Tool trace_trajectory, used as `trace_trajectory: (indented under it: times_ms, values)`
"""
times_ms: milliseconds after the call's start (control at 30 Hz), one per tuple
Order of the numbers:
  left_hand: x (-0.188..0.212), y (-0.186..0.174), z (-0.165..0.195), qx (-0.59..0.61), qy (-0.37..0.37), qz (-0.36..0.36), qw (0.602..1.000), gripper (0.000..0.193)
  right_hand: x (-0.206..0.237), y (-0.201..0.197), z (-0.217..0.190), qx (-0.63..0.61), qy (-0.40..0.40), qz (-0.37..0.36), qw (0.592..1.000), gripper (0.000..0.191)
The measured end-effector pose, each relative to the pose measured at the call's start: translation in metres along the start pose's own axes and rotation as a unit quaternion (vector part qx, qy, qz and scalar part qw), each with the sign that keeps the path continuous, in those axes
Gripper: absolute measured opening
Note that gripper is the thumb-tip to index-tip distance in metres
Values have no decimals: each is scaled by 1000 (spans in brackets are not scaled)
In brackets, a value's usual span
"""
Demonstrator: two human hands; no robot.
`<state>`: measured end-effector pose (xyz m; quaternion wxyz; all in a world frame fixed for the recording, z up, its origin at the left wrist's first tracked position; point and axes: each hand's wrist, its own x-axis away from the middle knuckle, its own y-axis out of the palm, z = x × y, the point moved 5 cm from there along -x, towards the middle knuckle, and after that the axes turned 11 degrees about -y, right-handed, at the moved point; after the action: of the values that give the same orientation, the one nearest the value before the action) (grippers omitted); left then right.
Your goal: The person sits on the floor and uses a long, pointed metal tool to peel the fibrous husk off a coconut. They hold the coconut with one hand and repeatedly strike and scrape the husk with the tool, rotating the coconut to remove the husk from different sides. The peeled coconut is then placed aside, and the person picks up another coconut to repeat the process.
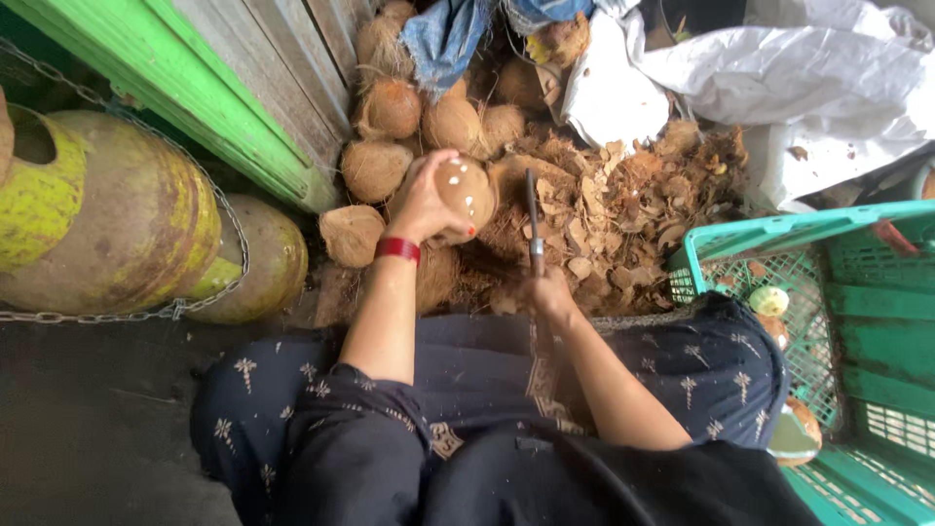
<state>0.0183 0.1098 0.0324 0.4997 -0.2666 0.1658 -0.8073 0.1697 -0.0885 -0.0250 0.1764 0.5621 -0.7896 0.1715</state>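
Seeing coconut pile ahead, husk scraps heaped right of it, white sacks beyond. Green crate at my right, rusty yellow cylinders chained at left by green door frame. My left hand, red band at wrist, arm stretched forward, clenched round peeled coconut raised over scraps. My right hand grasping knife, blade upright, just beside coconut.

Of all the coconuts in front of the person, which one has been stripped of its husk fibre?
The coconut held in the left hand: smooth, bare brown shell, while the piled ones remain hairy.
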Motion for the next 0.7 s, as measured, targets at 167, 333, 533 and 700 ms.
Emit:
trace_trajectory:
  times_ms: [167,333,533,700]
  values:
    - [15,-2,-18,60,19,41,997,114,7,2,-10,99,-40,-25,994,10]
    - [8,2,11,-99,-32,0,995,118,40,6,-74,87,-234,-68,966,24]
    - [4,4,39,-228,-60,-16,972,124,17,13,-44,1,-192,-24,981,19]
    - [4,5,24,-68,51,52,995,115,-21,-2,21,-76,5,-28,997,3]
